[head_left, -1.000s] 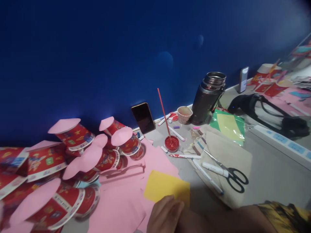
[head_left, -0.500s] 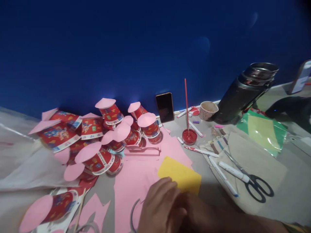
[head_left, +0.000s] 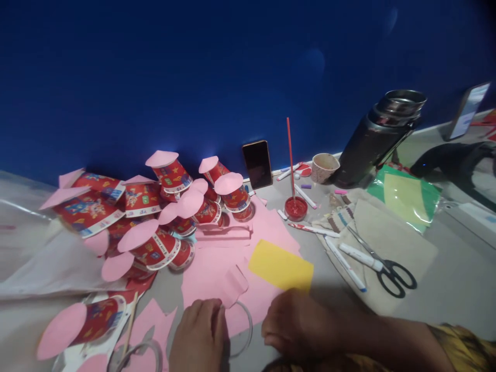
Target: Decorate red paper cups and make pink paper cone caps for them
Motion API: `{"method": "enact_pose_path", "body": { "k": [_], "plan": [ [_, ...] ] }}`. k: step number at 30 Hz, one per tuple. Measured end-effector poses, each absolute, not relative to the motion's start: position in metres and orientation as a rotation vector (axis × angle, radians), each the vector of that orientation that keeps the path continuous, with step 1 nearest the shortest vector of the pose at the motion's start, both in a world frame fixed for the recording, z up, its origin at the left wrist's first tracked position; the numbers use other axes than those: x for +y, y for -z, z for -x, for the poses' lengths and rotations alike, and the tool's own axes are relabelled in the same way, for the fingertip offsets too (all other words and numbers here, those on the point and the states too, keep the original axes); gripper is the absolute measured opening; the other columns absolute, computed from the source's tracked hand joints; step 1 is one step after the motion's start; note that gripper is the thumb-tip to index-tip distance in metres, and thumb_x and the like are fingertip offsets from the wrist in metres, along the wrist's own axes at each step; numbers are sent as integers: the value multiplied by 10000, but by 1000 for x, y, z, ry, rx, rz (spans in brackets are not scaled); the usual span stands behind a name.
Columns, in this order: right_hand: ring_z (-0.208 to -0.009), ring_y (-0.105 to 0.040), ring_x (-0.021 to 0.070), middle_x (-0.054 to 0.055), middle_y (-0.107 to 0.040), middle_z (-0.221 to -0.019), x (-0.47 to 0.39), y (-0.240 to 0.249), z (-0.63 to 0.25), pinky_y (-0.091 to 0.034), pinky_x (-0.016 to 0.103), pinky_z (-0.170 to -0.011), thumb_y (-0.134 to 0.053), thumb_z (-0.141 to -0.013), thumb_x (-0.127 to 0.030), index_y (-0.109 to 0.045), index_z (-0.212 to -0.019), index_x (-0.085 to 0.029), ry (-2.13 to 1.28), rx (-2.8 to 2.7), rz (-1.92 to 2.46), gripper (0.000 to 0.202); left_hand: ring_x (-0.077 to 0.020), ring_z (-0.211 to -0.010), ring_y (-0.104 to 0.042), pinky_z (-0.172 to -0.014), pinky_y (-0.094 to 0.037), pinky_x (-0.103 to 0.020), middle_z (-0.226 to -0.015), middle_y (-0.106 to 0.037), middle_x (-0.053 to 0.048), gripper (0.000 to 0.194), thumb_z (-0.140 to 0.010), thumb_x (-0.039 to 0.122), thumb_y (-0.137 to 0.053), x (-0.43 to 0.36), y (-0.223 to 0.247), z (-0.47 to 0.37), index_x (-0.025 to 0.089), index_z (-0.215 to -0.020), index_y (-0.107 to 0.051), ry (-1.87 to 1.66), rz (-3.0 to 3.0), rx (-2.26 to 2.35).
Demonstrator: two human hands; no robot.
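My left hand (head_left: 198,336) is closed at the bottom centre, its fingertips against a small folded piece of pink paper (head_left: 234,285). A thin grey ring (head_left: 250,323), which looks like a tape roll, lies between my hands, partly hidden by the left. My right hand (head_left: 292,323) is curled closed to the right of the ring, its knuckles near the lower edge of a yellow paper sheet (head_left: 281,264). Whatever it may hold is hidden. Beneath these papers is a large pink sheet (head_left: 209,261).
Red paper cups (head_left: 170,178) with pink discs crowd the left. A phone (head_left: 258,164) leans on the blue wall beside a red pot (head_left: 295,208) with an upright stick. Markers (head_left: 344,263), scissors (head_left: 395,279) and a black flask (head_left: 374,139) stand or lie rightward.
My hands, which were together over the pink sheet, have separated: left hand leftward, right hand slightly down. The small folded pink piece and the ring's right side now show. The view has shifted slightly.
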State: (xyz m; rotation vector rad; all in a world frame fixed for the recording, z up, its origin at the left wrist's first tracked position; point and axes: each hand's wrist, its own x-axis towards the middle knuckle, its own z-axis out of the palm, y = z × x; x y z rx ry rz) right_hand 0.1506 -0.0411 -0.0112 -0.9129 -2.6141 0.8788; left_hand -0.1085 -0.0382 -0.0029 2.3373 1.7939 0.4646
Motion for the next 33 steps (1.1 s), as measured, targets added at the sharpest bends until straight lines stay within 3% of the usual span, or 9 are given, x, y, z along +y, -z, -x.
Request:
{"method": "enact_pose_path", "body": {
  "k": [9,16,21,24,30,33],
  "plan": [
    [-581,-548,131,16,-708,-707,-47,10,-154,-267,306,-560,-570,-1011,-292,-662,-741,-183,-828,-2623,966,305,-266,-797,-670,-733,-511,-395,-833,-708,-55,307,-965,464,-489,-35,-31,81,243,-815,-641,-523,-1926,1937],
    [-620,-518,129,27,-711,-756,-49,9,-157,-248,302,-586,-554,-1014,-256,-681,-788,-181,-924,-2572,996,269,-287,-871,-661,-797,-498,-427,-890,-717,-78,186,-939,309,-492,-25,-39,106,235,-820,-614,-205,-1990,1867],
    [-628,-517,129,25,-716,-757,-49,9,-156,-267,302,-602,-534,-1026,-273,-685,-789,-182,-926,-2561,1010,296,-333,-1115,-632,-964,-522,-511,-1146,-700,-138,271,-984,306,-470,-24,-38,99,193,-1134,-665,-336,-2136,1848],
    [-628,-528,129,19,-726,-755,-49,9,-154,-290,295,-608,-533,-1024,-283,-678,-768,-186,-936,-2567,1026,310,-342,-1247,-581,-1076,-495,-532,-1296,-655,-159,362,-964,299,-552,-19,-35,78,169,-1292,-633,-374,-2240,1769],
    [-642,-564,144,9,-715,-712,-49,13,-152,-359,273,-645,-517,-1039,-331,-669,-722,-196,-865,-2598,988,377,-408,-1480,-422,-1155,-442,-585,-1538,-543,-187,494,-894,196,-645,5,-38,49,172,-1386,-607,-74,-2368,1652],
    [-665,-587,152,14,-725,-729,-49,17,-151,-400,277,-672,-516,-1041,-320,-673,-736,-200,-793,-2611,936,364,-373,-1439,-482,-1126,-476,-539,-1663,-409,-196,523,-932,137,-567,21,-47,38,154,-1454,-549,-7,-2368,1630]
  ]
}}
